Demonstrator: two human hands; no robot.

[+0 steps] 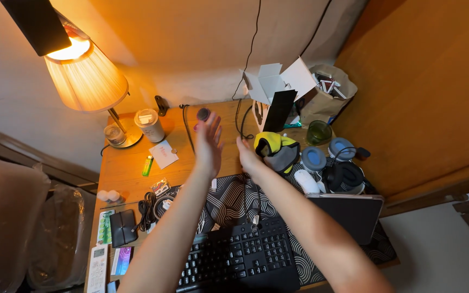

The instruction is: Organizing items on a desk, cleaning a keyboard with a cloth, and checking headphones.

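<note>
Both hands are raised over the rear of the desk (131, 168); the left hand (208, 145) is spread wide and holds nothing, fingertips just short of a small dark round object (203, 114) near the back edge; this hand is the nearer one. The right hand (248, 156) lies beside a yellow-and-grey cloth item (276, 150), which sits to its right; whether its fingers grip anything cannot be determined. A black cable (241, 122) runs between; keyboard (240, 260) and headphones (332, 165) lie nearer.

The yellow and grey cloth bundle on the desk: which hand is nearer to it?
Right. The right hand lies just left of the yellow and grey cloth bundle, about touching it; the left hand is raised farther left.
</note>
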